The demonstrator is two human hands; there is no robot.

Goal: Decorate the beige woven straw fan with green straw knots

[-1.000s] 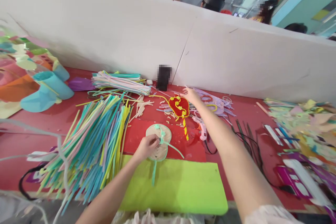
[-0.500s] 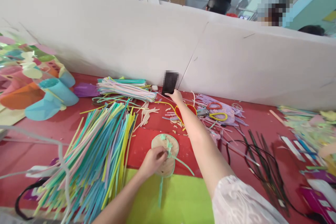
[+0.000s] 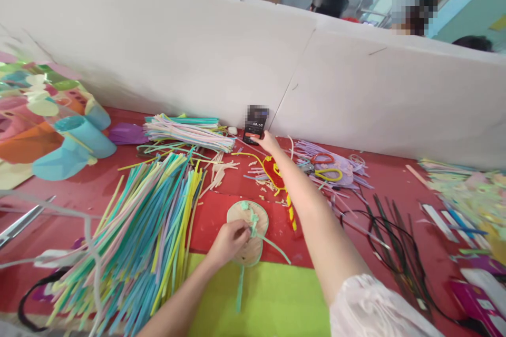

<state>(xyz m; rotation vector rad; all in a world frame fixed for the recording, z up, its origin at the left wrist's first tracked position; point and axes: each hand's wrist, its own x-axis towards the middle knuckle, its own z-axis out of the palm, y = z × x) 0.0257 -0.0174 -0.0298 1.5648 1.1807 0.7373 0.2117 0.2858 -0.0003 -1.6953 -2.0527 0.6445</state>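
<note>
My left hand is closed in a pinch at the mint-green pipe cleaner, over a beige sole-shaped piece. Small green twisted knots sit on the upper half of that piece, and a green strand hangs below it. Stretched far forward, my right hand touches the lower part of a phone with an extended finger; its other fingers are partly hidden. The phone leans against the white partition, its screen lit. Beneath my right forearm lies a red-and-yellow pipe-cleaner piece, partly covered.
A big bundle of pastel pipe cleaners lies to the left, a smaller bundle behind it. Yellow-and-red-handled scissors rest on the right. Blue boot shapes stand far left; black cables lie right. A white partition closes the back.
The phone's screen has gone from dark to lit, with my right hand at its lower edge. More of the red-and-yellow piece shows beside my forearm. My left hand keeps its place.
</note>
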